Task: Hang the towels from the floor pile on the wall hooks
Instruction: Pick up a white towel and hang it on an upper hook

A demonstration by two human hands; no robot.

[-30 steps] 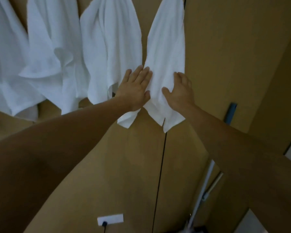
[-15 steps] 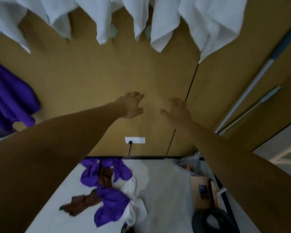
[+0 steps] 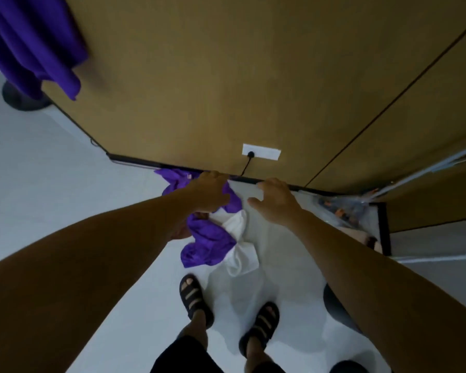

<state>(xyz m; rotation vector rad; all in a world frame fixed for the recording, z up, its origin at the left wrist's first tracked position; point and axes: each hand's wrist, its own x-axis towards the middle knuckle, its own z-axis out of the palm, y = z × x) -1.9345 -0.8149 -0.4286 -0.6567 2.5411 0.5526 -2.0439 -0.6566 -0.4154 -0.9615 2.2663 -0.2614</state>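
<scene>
The floor pile lies against the base of the brown wall (image 3: 226,76): purple towels (image 3: 207,242) tangled with a white towel (image 3: 240,258), and a bit of brown cloth under my left forearm. My left hand (image 3: 207,193) hangs over the far part of the pile with loosely curled fingers and holds nothing. My right hand (image 3: 275,201) hovers just right of the pile, fingers relaxed and bent down, also holding nothing. A purple towel (image 3: 30,41) hangs at the top left. The hooks and the hung white towels are out of view.
A white wall socket (image 3: 261,152) with a black cable sits just above the pile. My feet in black sandals (image 3: 195,298) stand close before it. Pole handles (image 3: 441,162) and clutter (image 3: 347,208) fill the right corner. A round black base (image 3: 24,100) stands at the left.
My view has swung down from the hung white towels to the floor pile. Both hands let go of the white towel on the wall and dropped toward the pile.
</scene>
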